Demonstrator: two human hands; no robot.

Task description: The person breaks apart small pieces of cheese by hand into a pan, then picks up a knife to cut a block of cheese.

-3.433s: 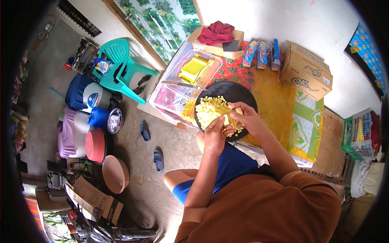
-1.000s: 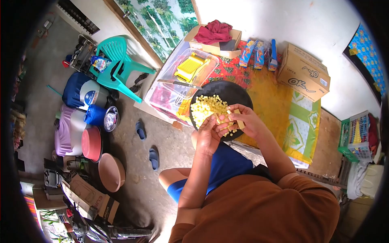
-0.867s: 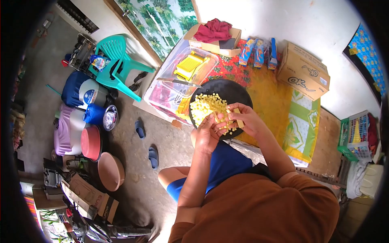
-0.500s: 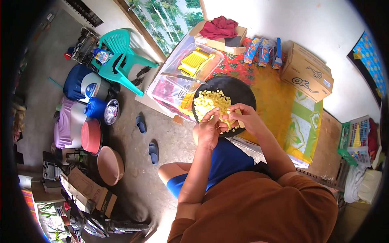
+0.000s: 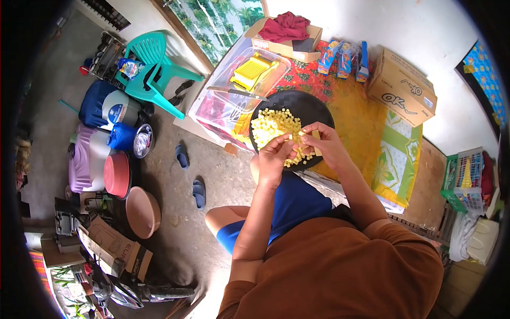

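Small pale-yellow food cubes lie heaped on a round black tray, with a few scattered toward its near rim. Over the near part of the heap, my left hand is closed, thumb and fingertips pinched on a small yellow piece. Close beside it, my right hand is also pinched on a small yellow piece, its fingertips almost meeting the left ones. A larger pale-yellow chunk shows at the right palm. To the left of the tray, a knife lies across a clear plastic container.
A yellow slicer sits in the container. Behind are a carton with red cloth, blue boxes and a large cardboard box. A green chair, basins and slippers are on the left.
The view has shifted slightly. My hands stay together over the tray; the right fingers have drawn closer to a pinch and both hands sit a little higher over the cubes.
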